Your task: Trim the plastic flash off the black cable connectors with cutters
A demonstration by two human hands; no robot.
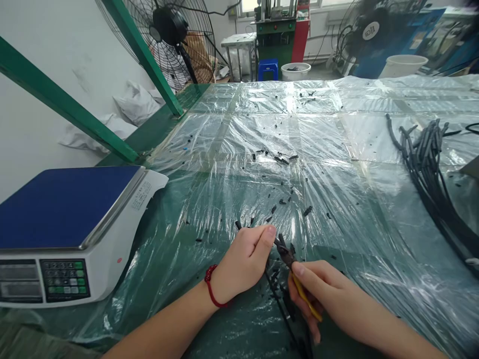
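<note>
My left hand (250,257) is closed around a thin black cable (276,294), which hangs down from the fist toward the near table edge. A short black end pokes out past the knuckles. In my right hand (318,289) are cutting pliers (305,295) with yellow handles, fingers wrapped round the grips. Their dark jaws meet the black piece just beside my left thumb; whether the jaws are fully closed is hard to make out. Below the two hands lie small black scraps (275,276).
Clear plastic film (239,194) covers the green table, with black offcuts (282,159) scattered over it. A weighing scale (67,209) stands at the left. To the right lies a bundle of black cables (426,159). Behind the table are a fan (170,27) and a white bucket (295,72).
</note>
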